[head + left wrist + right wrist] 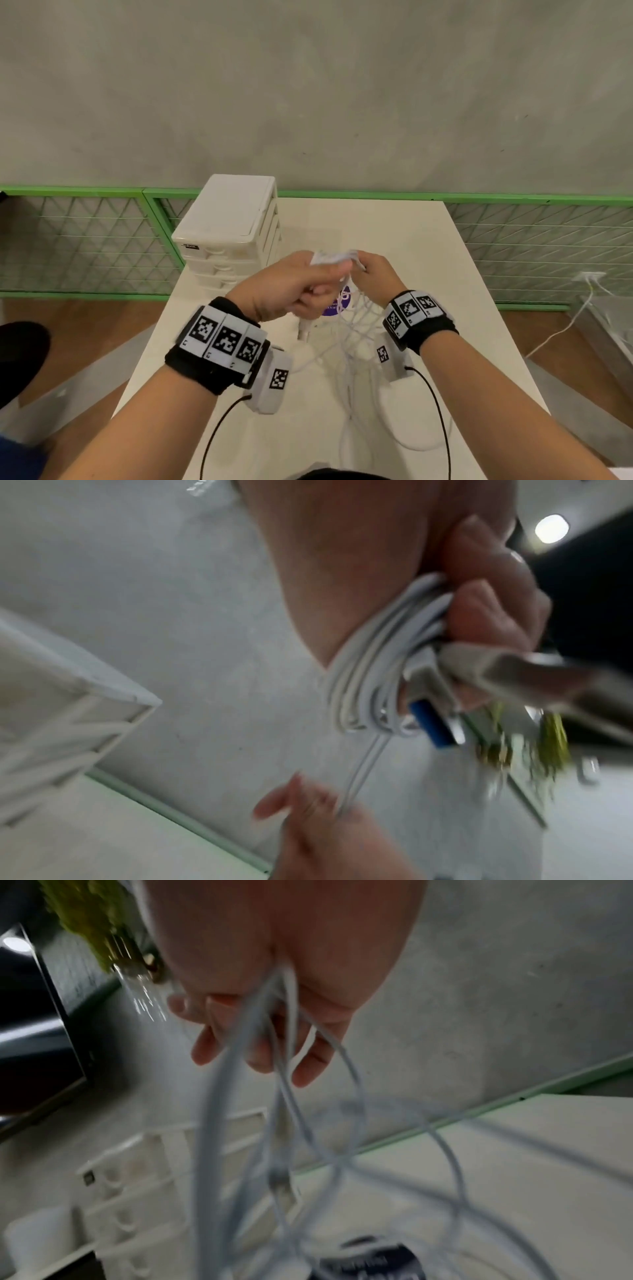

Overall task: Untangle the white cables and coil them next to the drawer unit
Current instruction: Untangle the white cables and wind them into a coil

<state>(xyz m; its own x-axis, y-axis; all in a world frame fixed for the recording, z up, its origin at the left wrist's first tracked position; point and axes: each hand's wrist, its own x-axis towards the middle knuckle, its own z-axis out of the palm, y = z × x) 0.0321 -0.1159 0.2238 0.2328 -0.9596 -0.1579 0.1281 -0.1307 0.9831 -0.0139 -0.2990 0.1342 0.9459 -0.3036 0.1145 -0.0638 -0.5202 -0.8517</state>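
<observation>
My left hand (301, 291) grips a small bundle of coiled white cable (373, 674) above the table, with a USB plug (431, 723) sticking out of the fist. My right hand (373, 274) holds strands of the same white cable (284, 1031) just to the right of the left hand. The remaining tangled white cables (356, 346) hang from both hands down onto the white table (445, 260). The white drawer unit (229, 233) stands at the table's back left, just beyond my left hand.
A purple round sticker (337, 303) lies on the table under the hanging cables. A green mesh fence (85, 240) runs behind the table below a grey wall. At the right, a wall socket (589, 275) with another white cord sits beyond the table edge.
</observation>
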